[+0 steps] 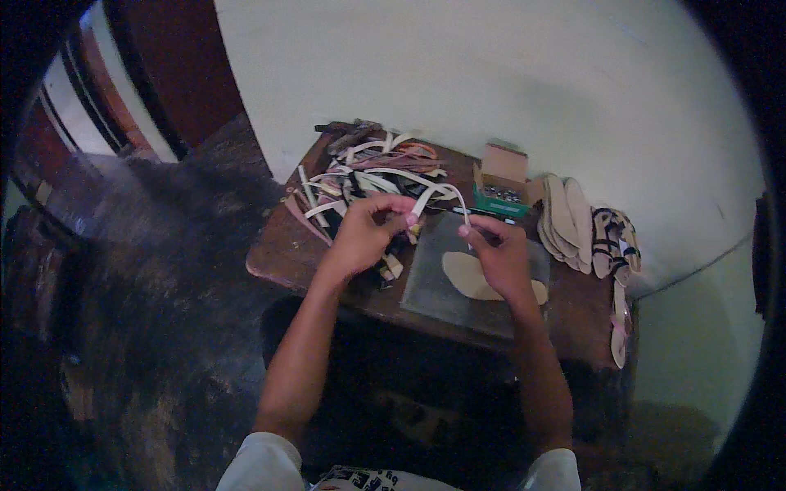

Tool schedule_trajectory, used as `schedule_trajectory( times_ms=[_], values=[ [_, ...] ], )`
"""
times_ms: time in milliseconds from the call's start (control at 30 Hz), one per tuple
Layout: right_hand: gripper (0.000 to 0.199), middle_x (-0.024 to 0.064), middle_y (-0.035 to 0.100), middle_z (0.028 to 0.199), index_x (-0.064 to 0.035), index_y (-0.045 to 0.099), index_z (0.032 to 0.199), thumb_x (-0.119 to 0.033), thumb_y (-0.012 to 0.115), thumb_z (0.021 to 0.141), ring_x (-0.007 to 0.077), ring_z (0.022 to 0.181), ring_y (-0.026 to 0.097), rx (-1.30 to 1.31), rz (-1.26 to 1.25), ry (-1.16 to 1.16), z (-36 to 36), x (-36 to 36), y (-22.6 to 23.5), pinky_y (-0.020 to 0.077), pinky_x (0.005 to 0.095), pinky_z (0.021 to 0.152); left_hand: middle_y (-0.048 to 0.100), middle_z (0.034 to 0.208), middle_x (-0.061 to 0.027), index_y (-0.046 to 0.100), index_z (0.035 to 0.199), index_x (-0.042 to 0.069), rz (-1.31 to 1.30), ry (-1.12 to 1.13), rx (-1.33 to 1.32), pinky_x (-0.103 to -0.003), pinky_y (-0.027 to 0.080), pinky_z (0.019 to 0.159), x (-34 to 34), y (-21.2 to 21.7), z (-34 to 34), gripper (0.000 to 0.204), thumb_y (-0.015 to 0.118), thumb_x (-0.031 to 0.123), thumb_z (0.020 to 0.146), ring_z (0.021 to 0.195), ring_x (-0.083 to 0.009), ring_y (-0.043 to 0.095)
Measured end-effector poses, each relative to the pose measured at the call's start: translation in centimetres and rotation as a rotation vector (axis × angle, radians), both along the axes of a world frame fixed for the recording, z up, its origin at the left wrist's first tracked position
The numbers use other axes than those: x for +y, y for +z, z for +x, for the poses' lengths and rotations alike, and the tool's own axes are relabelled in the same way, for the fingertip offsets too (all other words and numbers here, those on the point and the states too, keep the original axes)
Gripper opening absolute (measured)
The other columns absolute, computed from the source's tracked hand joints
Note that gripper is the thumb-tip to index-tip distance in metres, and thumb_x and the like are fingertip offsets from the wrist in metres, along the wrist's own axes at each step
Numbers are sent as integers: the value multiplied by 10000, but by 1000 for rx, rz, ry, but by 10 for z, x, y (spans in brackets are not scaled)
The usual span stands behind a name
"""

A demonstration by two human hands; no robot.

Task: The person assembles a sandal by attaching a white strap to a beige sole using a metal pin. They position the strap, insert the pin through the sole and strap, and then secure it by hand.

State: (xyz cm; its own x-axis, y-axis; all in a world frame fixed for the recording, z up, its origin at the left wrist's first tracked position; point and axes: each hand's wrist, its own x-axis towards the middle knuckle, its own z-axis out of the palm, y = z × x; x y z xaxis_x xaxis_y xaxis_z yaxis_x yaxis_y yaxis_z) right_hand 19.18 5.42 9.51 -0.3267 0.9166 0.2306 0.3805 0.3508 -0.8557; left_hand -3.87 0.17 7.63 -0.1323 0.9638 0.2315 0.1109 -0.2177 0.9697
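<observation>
My left hand pinches one end of a pale strap above a small brown table. The other end of that strap is pinched by my right hand, so the strap arcs between both hands. Under my right hand lies a tan shoe insole on a grey cutting mat. Behind my left hand sits a heap of light and dark strips.
A small open cardboard box stands at the back of the table. Several pale soles and patterned sandals lie stacked at the right edge. A white wall runs behind, and dark floor lies to the left.
</observation>
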Motion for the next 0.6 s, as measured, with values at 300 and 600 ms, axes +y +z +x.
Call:
schedule_trajectory(
  times_ms=[300, 600],
  values=[
    [224, 63, 756, 902, -4, 748, 1062, -159, 734, 901, 117, 832, 676, 53, 7, -19, 45, -16, -28, 525, 275, 773, 710, 1057, -44, 696, 1159, 35, -2, -101, 65, -302, 511, 850, -23, -14, 16, 260, 663, 5, 903, 973, -133, 636],
    [254, 69, 750, 912, -9, 752, 1027, -96, 812, 797, 141, 853, 689, 176, -172, 46, 39, -7, -47, 542, 292, 799, 636, 1211, -110, 656, 1198, 60, 164, 261, 643, -419, 419, 1026, -47, -50, 18, 296, 668, 81, 903, 1213, -285, 569]
  ],
)
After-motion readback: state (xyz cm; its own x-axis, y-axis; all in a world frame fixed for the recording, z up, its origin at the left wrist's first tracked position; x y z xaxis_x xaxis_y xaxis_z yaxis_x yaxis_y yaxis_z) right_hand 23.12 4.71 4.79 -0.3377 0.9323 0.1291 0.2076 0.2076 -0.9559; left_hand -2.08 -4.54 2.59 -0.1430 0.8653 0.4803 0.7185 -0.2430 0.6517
